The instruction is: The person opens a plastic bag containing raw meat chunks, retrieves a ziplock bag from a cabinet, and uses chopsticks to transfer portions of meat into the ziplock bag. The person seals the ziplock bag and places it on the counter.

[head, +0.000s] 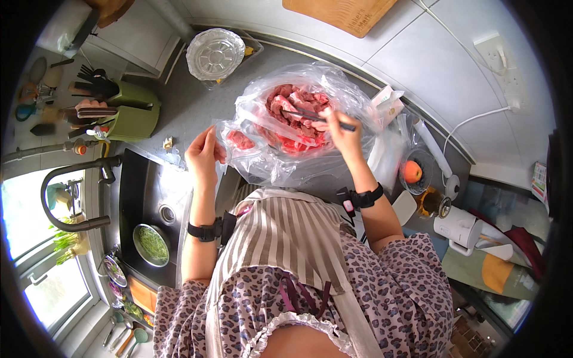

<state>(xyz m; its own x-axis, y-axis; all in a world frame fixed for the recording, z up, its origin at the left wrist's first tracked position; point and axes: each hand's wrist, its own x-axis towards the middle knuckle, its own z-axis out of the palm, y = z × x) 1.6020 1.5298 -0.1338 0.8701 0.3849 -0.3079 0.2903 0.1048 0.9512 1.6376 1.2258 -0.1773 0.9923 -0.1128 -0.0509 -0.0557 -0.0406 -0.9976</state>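
A large clear plastic bag (349,94) lies spread on the counter, with a heap of raw red meat chunks (295,103) in its opening. My right hand (338,127) holds a pair of dark chopsticks (309,115), whose tips touch the meat. To the left of the heap, my left hand (207,150) pinches the edge of a small clear plastic bag (229,154) between thumb and fingers. A piece of raw meat (241,139) is in that small bag.
A foil tray (215,53) stands at the back of the counter. On the left are a green knife block (134,112) and a sink (147,188) holding a bowl of greens (152,245). On the right are a bowl with a red-orange fruit (412,172), a glass jar (432,203) and a white appliance (456,227).
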